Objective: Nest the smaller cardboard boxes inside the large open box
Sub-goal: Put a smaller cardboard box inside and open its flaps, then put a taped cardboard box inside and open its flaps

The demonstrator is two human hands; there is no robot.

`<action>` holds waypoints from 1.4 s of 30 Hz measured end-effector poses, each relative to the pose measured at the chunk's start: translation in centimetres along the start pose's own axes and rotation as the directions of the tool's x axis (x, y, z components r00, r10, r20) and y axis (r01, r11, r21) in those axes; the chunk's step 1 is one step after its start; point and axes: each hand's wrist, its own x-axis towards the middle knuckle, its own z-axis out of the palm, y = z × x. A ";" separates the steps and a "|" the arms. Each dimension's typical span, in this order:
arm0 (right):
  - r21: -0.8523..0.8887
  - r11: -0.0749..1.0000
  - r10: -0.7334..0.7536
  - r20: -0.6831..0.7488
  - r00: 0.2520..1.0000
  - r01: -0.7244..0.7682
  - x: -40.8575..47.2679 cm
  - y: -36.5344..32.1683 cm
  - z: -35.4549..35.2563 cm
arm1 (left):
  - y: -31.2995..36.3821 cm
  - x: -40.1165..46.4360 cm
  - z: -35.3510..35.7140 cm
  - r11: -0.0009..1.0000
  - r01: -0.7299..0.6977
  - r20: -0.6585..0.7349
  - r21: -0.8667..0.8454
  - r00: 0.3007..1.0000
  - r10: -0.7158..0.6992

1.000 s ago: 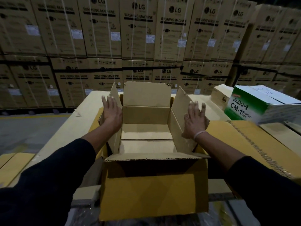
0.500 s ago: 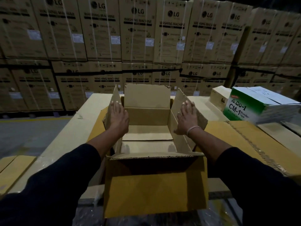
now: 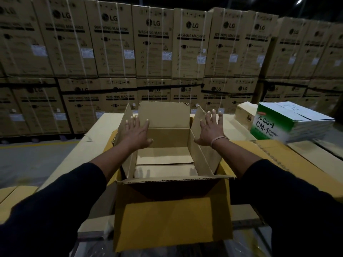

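A large open cardboard box (image 3: 172,223) stands in front of me on a stack of cartons. A smaller open box (image 3: 164,156) sits nested inside it, flaps standing up. My left hand (image 3: 136,133) is flat with fingers spread, over the smaller box's left flap. My right hand (image 3: 210,129) is also spread, at the inner face of its right flap (image 3: 201,154). Neither hand grips anything. A small tan box (image 3: 244,114) and a green-and-white carton (image 3: 289,122) marked CM-1 lie at the right.
Flat pale cartons (image 3: 87,145) form the work surface. A yellow-brown carton (image 3: 278,160) with a tape strip lies at the right. Strapped washing-machine cartons (image 3: 154,49) wall off the back. Grey floor (image 3: 27,160) shows at the left.
Both hands have moved forward and slightly up along the side flaps of the smaller box, fingers still spread. The view has tilted up a little.
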 end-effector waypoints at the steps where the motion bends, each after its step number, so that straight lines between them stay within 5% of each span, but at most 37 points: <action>1: 0.031 1.000 0.003 -0.005 1.000 -0.003 0.3 0.4 0.0 | 0.3 0.2 -0.5 1.000 0.005 -0.001 -0.029 1.000 -0.005; 9: 0.205 0.978 0.024 -0.007 1.000 -0.022 1.6 6.2 1.2 | 7.6 1.5 -3.6 0.982 -0.013 -0.043 -0.189 0.999 0.005; 14: 0.422 0.904 0.063 0.035 0.997 -0.072 0.9 13.1 3.9 | 18.2 1.1 -5.1 0.932 -0.143 -0.157 -0.333 0.983 0.095; 22: 0.455 0.872 0.113 0.169 0.979 -0.179 -2.1 25.1 12.4 | 35.8 -1.0 -4.8 0.849 -0.331 -0.203 -0.412 0.942 0.268; 35: 0.373 0.874 0.136 0.430 0.893 -0.313 -10.0 38.0 26.2 | 54.0 -6.8 5.0 0.831 -0.160 0.109 -0.532 0.961 0.255; 42: 0.374 0.850 0.153 0.498 0.853 -0.371 -11.5 41.4 30.1 | 57.2 -11.4 8.4 0.890 -0.130 -0.038 -0.436 0.991 0.126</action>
